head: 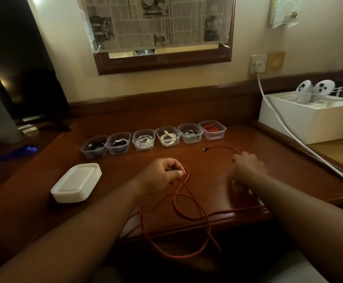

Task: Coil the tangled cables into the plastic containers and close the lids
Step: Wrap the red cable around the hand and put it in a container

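Observation:
A long red cable (188, 203) lies in loose loops on the wooden desk (125, 172) and hangs over its front edge. My left hand (164, 173) pinches the cable near one loop. My right hand (248, 166) is blurred and rests over the cable's far stretch, which ends in a dark plug (204, 149); its grip is unclear. Behind them stands a row of several lidless clear plastic containers (144, 138), each with a coiled cable inside; the rightmost container (212, 129) holds a red coil. A stack of white lids (77, 182) sits at the left.
A white box (309, 119) with two white controllers stands at the right. A thick white power cord (288, 133) runs from the wall socket across the desk's right side. A dark screen (23, 78) stands at the back left.

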### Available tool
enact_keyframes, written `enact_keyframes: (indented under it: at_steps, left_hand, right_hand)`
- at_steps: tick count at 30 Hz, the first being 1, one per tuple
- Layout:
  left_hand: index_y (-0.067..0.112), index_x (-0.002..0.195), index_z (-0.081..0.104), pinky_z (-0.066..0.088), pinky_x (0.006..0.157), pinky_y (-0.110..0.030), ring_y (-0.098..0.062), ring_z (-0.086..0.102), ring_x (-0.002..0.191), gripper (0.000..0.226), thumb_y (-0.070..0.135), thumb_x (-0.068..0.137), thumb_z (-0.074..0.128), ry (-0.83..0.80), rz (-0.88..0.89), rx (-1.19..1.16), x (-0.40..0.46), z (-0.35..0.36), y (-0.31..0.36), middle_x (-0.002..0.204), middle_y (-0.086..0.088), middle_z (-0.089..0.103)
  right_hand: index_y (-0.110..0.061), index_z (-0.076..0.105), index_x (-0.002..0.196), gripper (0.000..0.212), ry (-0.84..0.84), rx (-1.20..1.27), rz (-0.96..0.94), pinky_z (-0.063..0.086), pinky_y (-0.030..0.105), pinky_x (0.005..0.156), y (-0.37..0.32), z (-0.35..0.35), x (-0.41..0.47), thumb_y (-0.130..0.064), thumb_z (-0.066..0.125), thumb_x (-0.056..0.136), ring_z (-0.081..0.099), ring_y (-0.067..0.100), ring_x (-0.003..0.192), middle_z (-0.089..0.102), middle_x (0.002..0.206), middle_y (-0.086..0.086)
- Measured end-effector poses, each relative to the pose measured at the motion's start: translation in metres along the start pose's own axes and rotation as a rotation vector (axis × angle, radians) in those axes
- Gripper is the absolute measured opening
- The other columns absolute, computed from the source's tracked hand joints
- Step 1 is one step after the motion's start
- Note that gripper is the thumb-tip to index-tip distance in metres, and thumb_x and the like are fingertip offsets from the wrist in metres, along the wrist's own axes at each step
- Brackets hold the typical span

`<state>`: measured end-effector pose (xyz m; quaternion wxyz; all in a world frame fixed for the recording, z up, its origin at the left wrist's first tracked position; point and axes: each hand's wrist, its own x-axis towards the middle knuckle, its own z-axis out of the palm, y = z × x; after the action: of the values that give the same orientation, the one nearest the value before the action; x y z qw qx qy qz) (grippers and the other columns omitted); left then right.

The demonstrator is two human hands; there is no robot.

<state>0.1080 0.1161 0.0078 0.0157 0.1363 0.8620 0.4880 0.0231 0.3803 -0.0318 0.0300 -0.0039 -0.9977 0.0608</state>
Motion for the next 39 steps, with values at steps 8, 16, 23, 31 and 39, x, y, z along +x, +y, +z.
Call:
enact_keyframes:
  at_steps: [8,16,23,31,39]
  left_hand:
    - [0.013,0.107,0.07,0.056,0.078,-0.025,-0.01,0.069,0.079,0.013,0.013,0.096,0.062,-0.388,-0.017,0.272,-0.002,0.013,-0.001,0.093,-0.01,0.073]
    - [0.012,0.095,0.069,0.048,0.062,-0.022,-0.011,0.058,0.068,0.014,0.022,0.098,0.059,0.08,-0.152,-0.061,0.026,0.019,0.004,0.078,-0.003,0.066]
    - [0.007,0.117,0.062,0.051,0.07,-0.029,-0.018,0.064,0.08,0.044,0.045,0.099,0.05,0.183,-0.401,-0.655,0.041,0.021,0.023,0.093,-0.009,0.068]
    - [0.011,0.097,0.058,0.02,0.035,-0.015,-0.006,0.031,0.039,0.029,0.002,0.099,0.03,0.143,-0.312,-0.735,0.026,0.006,0.033,0.063,-0.001,0.047]
    - [0.021,0.125,0.047,0.028,0.048,-0.026,-0.012,0.039,0.051,0.025,0.012,0.102,0.045,-0.221,-0.062,-0.087,-0.005,-0.021,0.055,0.06,0.001,0.05]
  right_hand:
    - [-0.01,0.063,0.116,0.027,-0.076,0.014,0.323,0.048,0.038,0.087,0.059,0.012,0.013,-0.026,0.057,0.094,0.056,0.03,0.106,0.059,0.113,0.012]
    - [-0.024,0.054,0.087,0.017,0.1,0.857,-0.091,0.036,0.027,0.056,-0.003,-0.003,-0.01,-0.013,0.051,0.1,0.049,0.015,0.068,0.056,0.081,0.002]
    - [-0.029,0.052,0.09,0.013,-0.048,0.761,-0.466,0.037,0.014,0.052,-0.082,-0.019,-0.068,-0.025,0.049,0.102,0.051,0.005,0.063,0.057,0.079,-0.011]
    - [-0.019,0.057,0.082,0.015,0.198,0.781,-0.519,0.035,0.025,0.061,-0.09,-0.017,-0.072,-0.026,0.061,0.095,0.046,0.009,0.069,0.054,0.08,-0.005]
    - [-0.029,0.062,0.118,0.027,0.285,0.369,-0.664,0.018,0.045,0.117,-0.073,-0.047,-0.048,-0.041,0.059,0.094,0.015,0.025,0.148,0.028,0.159,0.002]
